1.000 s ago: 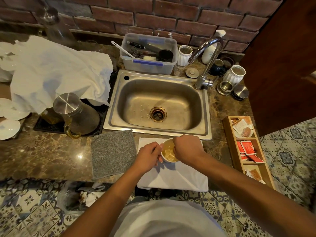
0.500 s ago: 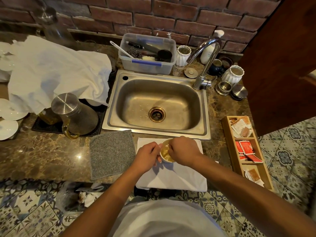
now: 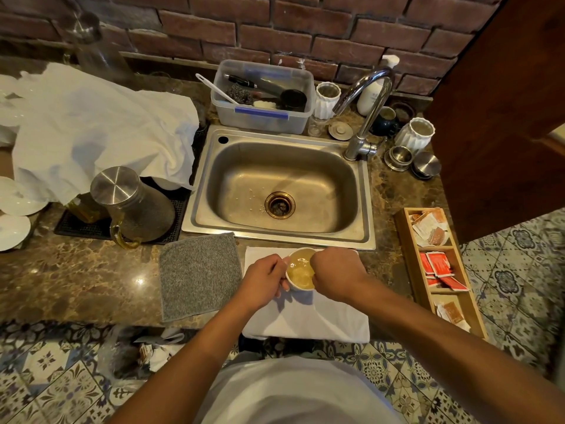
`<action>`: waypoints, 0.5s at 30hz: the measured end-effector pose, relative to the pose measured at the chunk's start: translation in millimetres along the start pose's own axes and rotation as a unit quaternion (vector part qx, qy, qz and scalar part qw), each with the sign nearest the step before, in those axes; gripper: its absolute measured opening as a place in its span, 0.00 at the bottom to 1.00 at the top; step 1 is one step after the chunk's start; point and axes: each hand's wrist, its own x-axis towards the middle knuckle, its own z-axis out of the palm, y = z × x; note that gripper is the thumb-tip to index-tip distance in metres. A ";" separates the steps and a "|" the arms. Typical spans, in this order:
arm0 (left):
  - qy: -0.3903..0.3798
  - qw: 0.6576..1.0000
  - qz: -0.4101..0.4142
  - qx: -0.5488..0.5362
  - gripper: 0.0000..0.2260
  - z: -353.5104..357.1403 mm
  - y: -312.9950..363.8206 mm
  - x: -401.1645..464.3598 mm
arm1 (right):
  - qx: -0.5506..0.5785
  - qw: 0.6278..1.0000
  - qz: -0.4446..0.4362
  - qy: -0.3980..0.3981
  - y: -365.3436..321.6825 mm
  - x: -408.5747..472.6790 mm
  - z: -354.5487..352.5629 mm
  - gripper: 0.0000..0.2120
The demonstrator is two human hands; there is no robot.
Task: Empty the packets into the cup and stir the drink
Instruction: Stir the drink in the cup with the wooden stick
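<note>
two hands meet at the small white cup of pale yellow drink, which stands on a folded white cloth at the near edge of the brown marble desk. a grey square mat lies just left, the steel sink behind, a wooden tray of red and white packets right. the left hand has its grip wrapped on the cup's side; the right hand is clenched over the rim, whatever it grasps hidden.

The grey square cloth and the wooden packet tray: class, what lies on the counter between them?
In the head view, between grey square cloth and wooden packet tray lies a folded white towel, bearing the small white cup that both hands hold.
</note>
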 end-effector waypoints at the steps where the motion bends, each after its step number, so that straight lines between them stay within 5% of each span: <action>1: 0.000 1.000 0.001 0.001 0.18 -0.2 0.2 0.0 | 0.001 1.000 -0.004 -0.006 -3.2 -1.8 0.1 0.13; 15: -0.010 1.000 -0.005 -0.020 0.18 -0.9 -0.9 0.7 | 0.007 0.997 0.028 0.065 -8.8 15.0 -4.3 0.14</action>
